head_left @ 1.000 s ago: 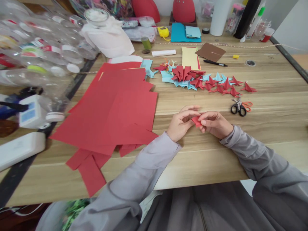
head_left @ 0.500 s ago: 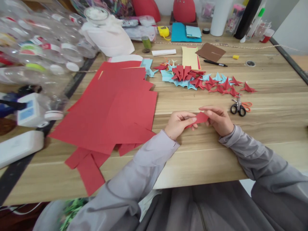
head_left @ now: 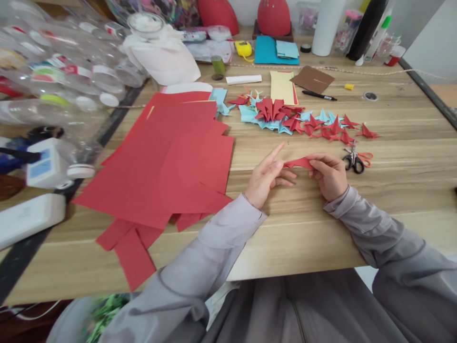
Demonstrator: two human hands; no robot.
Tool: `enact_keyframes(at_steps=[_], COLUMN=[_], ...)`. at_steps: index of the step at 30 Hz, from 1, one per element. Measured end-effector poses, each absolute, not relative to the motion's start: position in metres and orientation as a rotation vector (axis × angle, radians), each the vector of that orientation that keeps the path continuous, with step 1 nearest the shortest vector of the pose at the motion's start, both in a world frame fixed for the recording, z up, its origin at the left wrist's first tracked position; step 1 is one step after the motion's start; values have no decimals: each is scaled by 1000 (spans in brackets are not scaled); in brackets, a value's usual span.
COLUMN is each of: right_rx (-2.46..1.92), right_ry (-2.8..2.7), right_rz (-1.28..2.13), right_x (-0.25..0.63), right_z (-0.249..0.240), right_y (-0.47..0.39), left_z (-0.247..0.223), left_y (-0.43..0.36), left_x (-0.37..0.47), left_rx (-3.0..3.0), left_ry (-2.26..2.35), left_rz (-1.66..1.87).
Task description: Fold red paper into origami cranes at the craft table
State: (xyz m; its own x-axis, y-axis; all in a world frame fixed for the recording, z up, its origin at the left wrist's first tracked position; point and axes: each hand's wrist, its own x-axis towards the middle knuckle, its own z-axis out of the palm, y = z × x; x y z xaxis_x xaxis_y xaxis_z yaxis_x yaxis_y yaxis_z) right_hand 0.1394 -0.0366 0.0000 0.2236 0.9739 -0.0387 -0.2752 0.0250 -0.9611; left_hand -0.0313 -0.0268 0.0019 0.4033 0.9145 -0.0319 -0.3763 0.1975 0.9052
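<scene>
A small folded piece of red paper [head_left: 300,163] spans the gap between my two hands above the wooden table. My right hand [head_left: 329,175] pinches its right end between thumb and fingers. At the other end, my left hand [head_left: 263,180] has its thumb against the paper's narrow tip, the index finger stretched up and away and the lower fingers spread beneath. The exact grip of the left fingers behind the paper is partly hidden. Just right of my right hand lie scissors [head_left: 355,162] with black handles, beside orange handles.
Large red paper sheets [head_left: 167,157] are piled at the left, with smaller red pieces [head_left: 135,259] near the front edge. Folded red and blue paper shapes [head_left: 271,112] line the table beyond my hands. A black pen [head_left: 319,95] and plastic bottles [head_left: 76,76] lie farther off.
The red paper has turned from showing its flat face to a narrow, edge-on strip. My left index finger has lifted and straightened, and both hands have risen slightly.
</scene>
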Motion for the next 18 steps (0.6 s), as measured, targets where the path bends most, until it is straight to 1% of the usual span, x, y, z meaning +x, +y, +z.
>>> enact_keyframes(at_steps=[8,14,18], right_rx=[-1053,-1018,-971], right_ry=[-727,-987,-1088], right_rz=[1145,1294,1331], right_x=[139,138,140], right_z=[2,-2,-4], right_y=[-35,-40,-43], left_z=[0,0,0], left_y=[-30,-30,-26], left_x=[-29,-28,-28], left_rx=[1040,1013,964], left_ry=[687,681,787], left_rz=[982,951,1032])
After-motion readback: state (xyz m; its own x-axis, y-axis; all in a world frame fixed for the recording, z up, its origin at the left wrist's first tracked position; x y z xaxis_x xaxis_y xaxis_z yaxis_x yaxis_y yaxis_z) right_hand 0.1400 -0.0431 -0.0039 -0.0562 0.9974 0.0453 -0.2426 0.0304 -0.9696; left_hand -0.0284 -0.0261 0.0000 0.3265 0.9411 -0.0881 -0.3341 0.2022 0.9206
